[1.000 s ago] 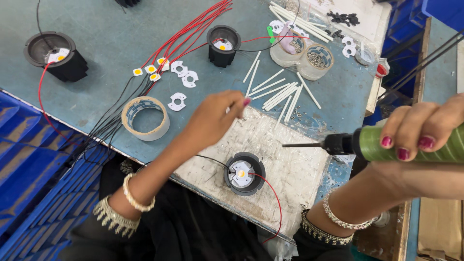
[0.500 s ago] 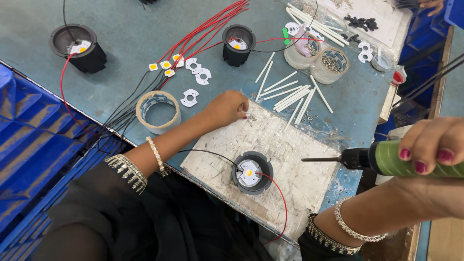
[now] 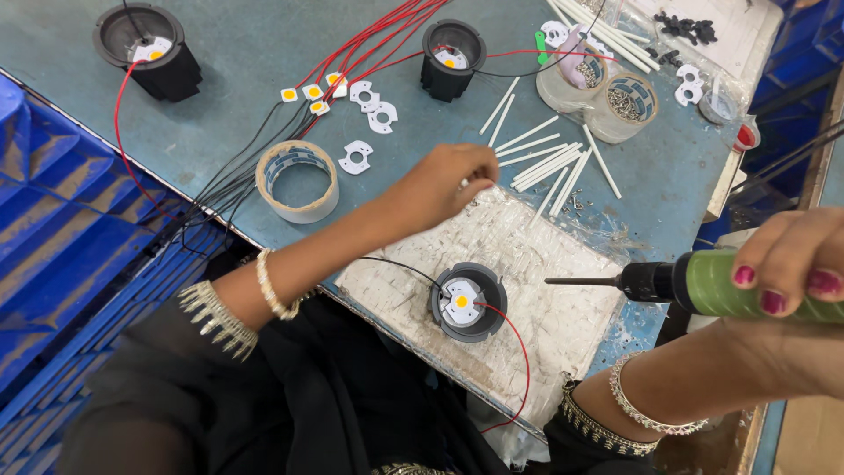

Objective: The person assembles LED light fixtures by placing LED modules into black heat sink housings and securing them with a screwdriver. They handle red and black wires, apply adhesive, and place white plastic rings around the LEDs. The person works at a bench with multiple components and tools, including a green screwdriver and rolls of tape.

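My right hand (image 3: 796,273) grips a green electric screwdriver (image 3: 703,283), its bit pointing left above a white foam pad (image 3: 536,281). A round black lamp housing (image 3: 467,302) sits on that pad with a white holder and a yellow LED chip in its middle; a red and a black wire run from it. My left hand (image 3: 448,180) hovers over the pad's far edge, fingers curled together beside white plastic sticks (image 3: 545,163). Whether it pinches something small is hidden.
A tape roll (image 3: 298,180) lies left of my left hand. Two more black housings (image 3: 151,48) (image 3: 453,57) stand at the back, with red wires, white holders (image 3: 369,114), yellow chips and clear cups of screws (image 3: 629,101). Blue crates (image 3: 61,229) lie at the left.
My left hand has moved right, towards the white sticks at the pad's far edge. The screwdriver stays to the right of the housing. The camera view has shifted.
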